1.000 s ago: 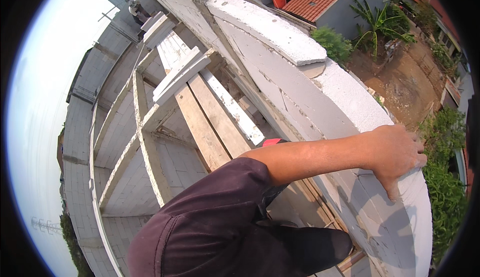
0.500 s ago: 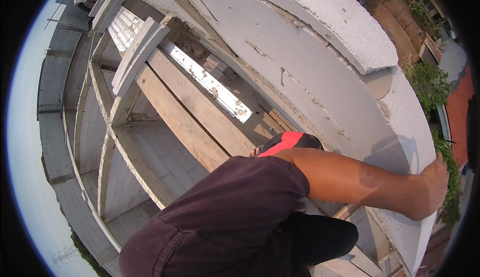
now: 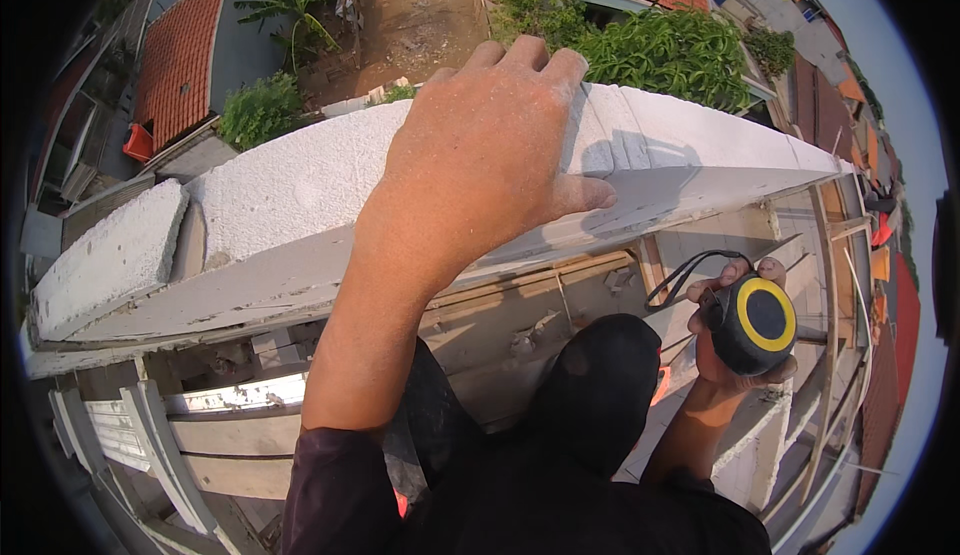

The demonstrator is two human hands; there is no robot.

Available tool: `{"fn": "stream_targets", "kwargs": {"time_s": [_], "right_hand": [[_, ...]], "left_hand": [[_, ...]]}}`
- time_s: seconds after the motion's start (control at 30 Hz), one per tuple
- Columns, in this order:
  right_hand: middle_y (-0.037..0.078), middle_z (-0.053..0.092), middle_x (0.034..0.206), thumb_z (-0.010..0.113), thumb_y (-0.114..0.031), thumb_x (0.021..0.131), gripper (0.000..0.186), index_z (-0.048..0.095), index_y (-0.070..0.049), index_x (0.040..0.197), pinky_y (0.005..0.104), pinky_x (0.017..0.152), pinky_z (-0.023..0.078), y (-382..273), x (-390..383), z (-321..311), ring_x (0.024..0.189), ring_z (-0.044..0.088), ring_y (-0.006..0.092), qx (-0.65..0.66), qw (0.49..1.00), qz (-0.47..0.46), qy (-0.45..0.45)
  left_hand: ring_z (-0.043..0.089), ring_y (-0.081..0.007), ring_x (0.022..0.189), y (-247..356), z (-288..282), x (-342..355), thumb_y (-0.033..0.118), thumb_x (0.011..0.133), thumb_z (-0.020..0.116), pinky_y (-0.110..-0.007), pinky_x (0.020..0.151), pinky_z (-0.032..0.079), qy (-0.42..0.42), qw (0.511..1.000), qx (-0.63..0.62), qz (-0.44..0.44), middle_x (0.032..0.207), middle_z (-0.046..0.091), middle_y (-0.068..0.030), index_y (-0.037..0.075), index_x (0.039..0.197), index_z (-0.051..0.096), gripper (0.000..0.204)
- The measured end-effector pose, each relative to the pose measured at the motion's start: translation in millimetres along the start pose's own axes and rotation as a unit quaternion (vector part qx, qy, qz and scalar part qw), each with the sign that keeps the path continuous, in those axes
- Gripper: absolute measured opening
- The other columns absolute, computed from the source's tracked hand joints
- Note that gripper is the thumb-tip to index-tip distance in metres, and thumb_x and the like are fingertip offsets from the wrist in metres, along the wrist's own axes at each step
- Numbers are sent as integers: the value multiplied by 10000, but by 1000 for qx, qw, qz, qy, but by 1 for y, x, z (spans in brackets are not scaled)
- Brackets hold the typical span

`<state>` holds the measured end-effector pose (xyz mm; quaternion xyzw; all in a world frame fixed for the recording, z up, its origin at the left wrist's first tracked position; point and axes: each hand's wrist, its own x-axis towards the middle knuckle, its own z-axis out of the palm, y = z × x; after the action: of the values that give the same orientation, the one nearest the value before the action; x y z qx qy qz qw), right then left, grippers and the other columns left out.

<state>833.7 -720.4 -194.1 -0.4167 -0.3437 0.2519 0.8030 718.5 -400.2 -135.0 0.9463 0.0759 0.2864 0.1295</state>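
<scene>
My left hand [image 3: 480,155] lies palm down on top of a rough white masonry wall [image 3: 290,185], with the fingers curled over its far edge and the thumb spread along the near side. At the right, lower down, my right hand [image 3: 725,355] holds a round black tape measure with a yellow ring [image 3: 752,323]. A black strap loop [image 3: 690,270] hangs from the tape measure. My dark sleeves and a dark-clad knee [image 3: 600,385] fill the lower middle.
Inside the wall are wooden planks [image 3: 520,295] and white formwork boards [image 3: 160,435]. Far below outside lie red-tiled roofs [image 3: 180,55], bare ground [image 3: 420,25] and green bushes [image 3: 670,50]. The drop past the wall is steep.
The view has swung round a long way. The wall now runs across the top with my left hand upon it, and my right hand with the tape measure has come into view.
</scene>
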Motion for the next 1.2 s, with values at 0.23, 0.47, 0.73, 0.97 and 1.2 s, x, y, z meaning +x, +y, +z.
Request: {"fn": "stream_targets", "kwargs": {"time_s": [0.23, 0.47, 0.73, 0.97, 1.2], "right_hand": [[227, 578, 1253, 862, -803, 647, 1129, 438, -56, 1380, 459, 1077, 551, -8, 64, 28, 1216, 605, 365, 71, 997, -16, -6], [216, 643, 1274, 881, -679, 702, 1046, 507, 19, 1386, 456, 991, 616, -40, 142, 38, 1150, 701, 329, -60, 993, 40, -97], [76, 701, 1114, 888, -442, 749, 717, 680, -9, 1282, 300, 895, 554, -59, 159, 38, 1013, 691, 163, -235, 946, 13, -223], [44, 735, 1018, 852, -326, 842, 459, 759, -67, 1209, 266, 792, 533, -45, 181, -2, 902, 672, 98, -326, 915, -18, -237], [50, 705, 1152, 800, -284, 825, 450, 770, -76, 1222, 301, 946, 491, -48, 187, -60, 1042, 648, 174, -429, 872, -31, -234]], "left_hand": [[676, -167, 1030, 22, -31, 14, 372, 934, 820, -316, 916, 537, 58, 934, -344, -71, 1106, 722, -87, -11, 1327, 683, 565], [671, -134, 892, 66, -37, 44, 196, 908, 852, -255, 745, 524, -73, 878, -465, -88, 1011, 726, -92, -34, 1191, 699, 396], [647, -56, 815, 57, -36, 43, 96, 874, 882, -203, 711, 517, -90, 829, -540, -116, 921, 712, -7, 29, 1054, 695, 268], [607, -68, 878, 28, -28, 35, 65, 892, 849, -221, 798, 471, -68, 888, -439, -123, 935, 658, 18, 52, 1021, 683, 210], [590, -78, 765, 30, -15, 34, 92, 875, 842, -248, 711, 480, -52, 965, -218, -134, 853, 685, -6, 9, 945, 778, 126]]}}
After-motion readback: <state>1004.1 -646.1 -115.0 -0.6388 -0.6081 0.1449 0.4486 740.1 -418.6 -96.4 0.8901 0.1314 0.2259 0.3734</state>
